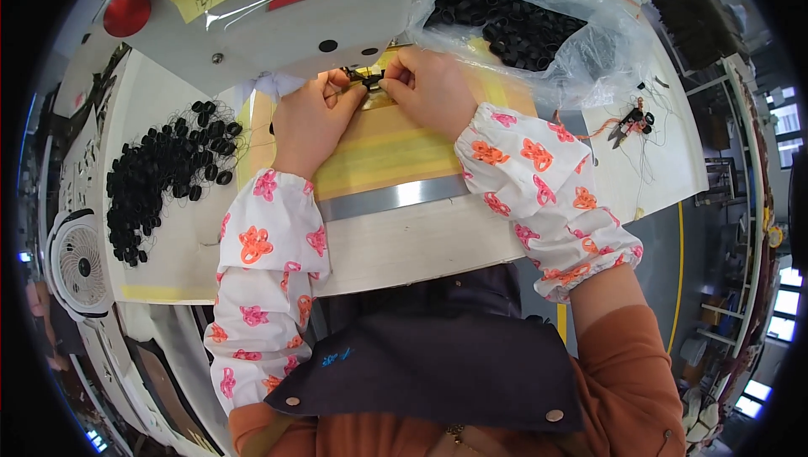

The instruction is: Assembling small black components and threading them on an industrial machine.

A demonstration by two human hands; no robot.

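Both my hands meet under the head of a grey sewing machine [244, 36]. My left hand [316, 120] is pinched at the left end of a small black piece [370, 81], which looks like a strip or loop of black band. Opposite it, my right hand [427, 91] has thumb and forefinger closed on the piece's right end. The needle area is partly hidden by my fingers and the machine head. Yellow tape [387, 150] covers the work surface below my hands, beside a metal strip [396, 199].
A heap of black loops joined by threads [160, 175] lies left on the white table [404, 242]. At the back right, a clear plastic bag [606, 45] holds many black loops. Thread snips [624, 127] with an orange cord lie at right. A white fan [80, 265] stands far left.
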